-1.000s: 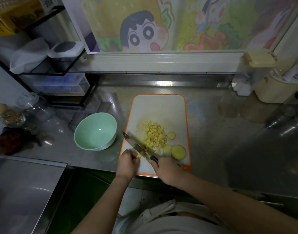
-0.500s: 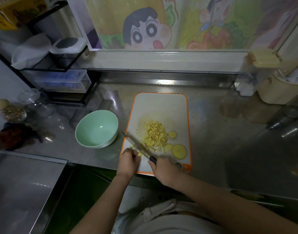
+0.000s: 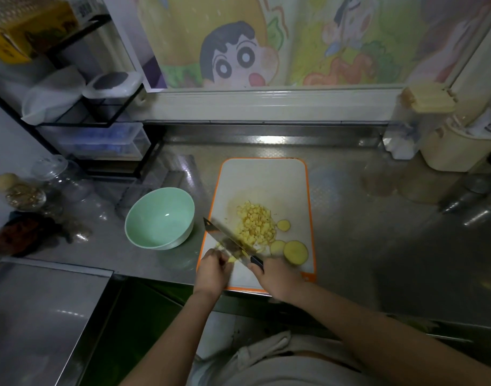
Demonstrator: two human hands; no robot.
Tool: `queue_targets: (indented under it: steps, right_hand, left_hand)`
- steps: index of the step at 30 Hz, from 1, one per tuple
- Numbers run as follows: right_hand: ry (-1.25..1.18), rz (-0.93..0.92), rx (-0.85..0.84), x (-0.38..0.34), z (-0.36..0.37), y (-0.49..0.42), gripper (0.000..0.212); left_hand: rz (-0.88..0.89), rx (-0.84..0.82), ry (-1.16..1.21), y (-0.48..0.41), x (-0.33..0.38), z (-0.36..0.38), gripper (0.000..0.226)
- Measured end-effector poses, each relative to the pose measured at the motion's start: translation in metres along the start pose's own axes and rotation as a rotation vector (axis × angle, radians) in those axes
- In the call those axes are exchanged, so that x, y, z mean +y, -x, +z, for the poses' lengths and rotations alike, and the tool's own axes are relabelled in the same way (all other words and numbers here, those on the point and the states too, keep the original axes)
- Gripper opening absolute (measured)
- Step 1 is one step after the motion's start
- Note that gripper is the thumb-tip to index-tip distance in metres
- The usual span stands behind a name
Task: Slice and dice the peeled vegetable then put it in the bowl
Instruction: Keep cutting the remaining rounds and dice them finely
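A white cutting board (image 3: 263, 176) with an orange rim lies on the steel counter. On it sits a heap of yellow diced vegetable (image 3: 256, 225), with three round slices (image 3: 295, 252) to its right. My right hand (image 3: 277, 277) grips the black handle of a knife (image 3: 227, 240), whose blade angles up-left above the board. My left hand (image 3: 213, 270) pinches small yellow pieces (image 3: 231, 259) at the board's near left, just under the blade. A pale green bowl (image 3: 160, 218) stands empty left of the board.
A black wire rack (image 3: 99, 112) with containers stands at the back left. Glass jars (image 3: 57, 174) sit at the far left. A cream container (image 3: 450, 151) and a clear one occupy the back right. The counter's front edge runs just below the board.
The knife blade went down onto the pieces by my left hand, then rose again. Both hands stay at the board's near edge.
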State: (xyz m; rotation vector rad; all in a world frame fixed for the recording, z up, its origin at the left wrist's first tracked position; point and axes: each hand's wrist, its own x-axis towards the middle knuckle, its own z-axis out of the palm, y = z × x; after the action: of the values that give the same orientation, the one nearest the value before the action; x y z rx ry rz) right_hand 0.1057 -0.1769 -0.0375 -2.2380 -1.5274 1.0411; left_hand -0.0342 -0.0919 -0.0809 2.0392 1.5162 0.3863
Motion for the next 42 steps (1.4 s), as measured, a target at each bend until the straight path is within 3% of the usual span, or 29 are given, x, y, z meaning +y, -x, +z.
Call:
queue_targets:
  steps: [8, 13, 25, 42]
  right_hand:
    - [-0.148, 0.008, 0.030, 0.006, -0.008, -0.001, 0.041]
    - [-0.160, 0.011, 0.010, 0.006, -0.009, 0.003, 0.041]
    - [-0.115, -0.014, 0.026, 0.005, -0.001, 0.009, 0.049]
    - [0.080, 0.008, -0.015, -0.010, 0.001, 0.021, 0.045]
  left_hand:
    - [0.013, -0.008, 0.011, -0.001, 0.001, 0.002, 0.012]
    - [0.012, -0.009, 0.012, 0.000, 0.003, 0.000, 0.031]
    - [-0.002, -0.003, -0.022, 0.001, 0.002, 0.002, 0.009]
    - [-0.031, 0.003, 0.002, 0.001, -0.001, 0.004, 0.009]
